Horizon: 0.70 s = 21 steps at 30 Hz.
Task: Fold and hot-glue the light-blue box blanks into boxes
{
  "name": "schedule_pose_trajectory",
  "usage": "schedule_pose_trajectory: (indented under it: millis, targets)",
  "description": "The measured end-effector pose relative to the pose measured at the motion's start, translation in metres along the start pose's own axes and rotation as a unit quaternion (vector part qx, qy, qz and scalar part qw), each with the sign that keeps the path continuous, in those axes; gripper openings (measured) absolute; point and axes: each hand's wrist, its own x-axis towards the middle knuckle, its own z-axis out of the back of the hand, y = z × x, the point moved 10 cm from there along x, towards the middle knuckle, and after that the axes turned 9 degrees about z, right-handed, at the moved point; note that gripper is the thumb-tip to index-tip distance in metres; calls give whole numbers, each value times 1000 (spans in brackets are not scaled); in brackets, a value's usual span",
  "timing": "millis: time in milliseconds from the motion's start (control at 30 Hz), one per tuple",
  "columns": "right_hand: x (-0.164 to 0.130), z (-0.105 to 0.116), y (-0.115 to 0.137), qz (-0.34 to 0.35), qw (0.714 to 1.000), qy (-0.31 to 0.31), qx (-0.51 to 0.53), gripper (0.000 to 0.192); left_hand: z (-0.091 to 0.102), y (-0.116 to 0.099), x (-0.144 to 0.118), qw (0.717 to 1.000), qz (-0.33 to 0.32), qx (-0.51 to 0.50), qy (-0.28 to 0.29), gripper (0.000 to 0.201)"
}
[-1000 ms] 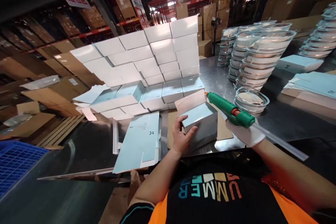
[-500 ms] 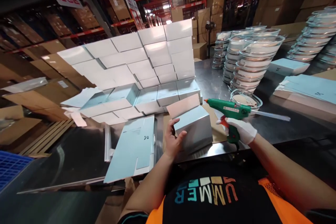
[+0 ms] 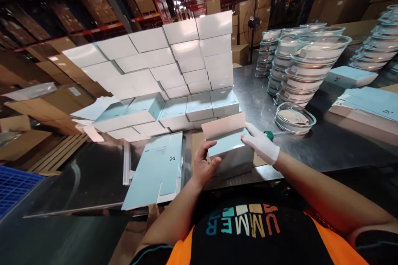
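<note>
A pale blue carton stands on the steel table right in front of me, its pinkish top flap raised. My left hand, bare, grips the carton's left side. My right hand, in a white glove, rests on the carton's top right corner by the flap. The green glue gun lies on the table just behind that hand, mostly hidden.
A wall of stacked white cartons rises behind the carton. Flat blue carton blanks lie to the left, more blanks at the right. Stacks of lidded clear bowls stand at the back right, one single bowl nearer. Blue crate far left.
My right hand put the green glue gun down on the table and moved left onto the carton's top. My left hand kept its grip on the carton.
</note>
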Motion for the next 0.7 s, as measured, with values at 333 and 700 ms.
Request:
schedule_pose_trajectory:
  millis: [333,700]
  targets:
    - [-3,-2,3,92,995,28,18,53,-4,-25,-7,996,-82,6,-28,45]
    - [-29,-5,39,235,964,125,7,18,-18,-77,8,955,-239,13,175,32]
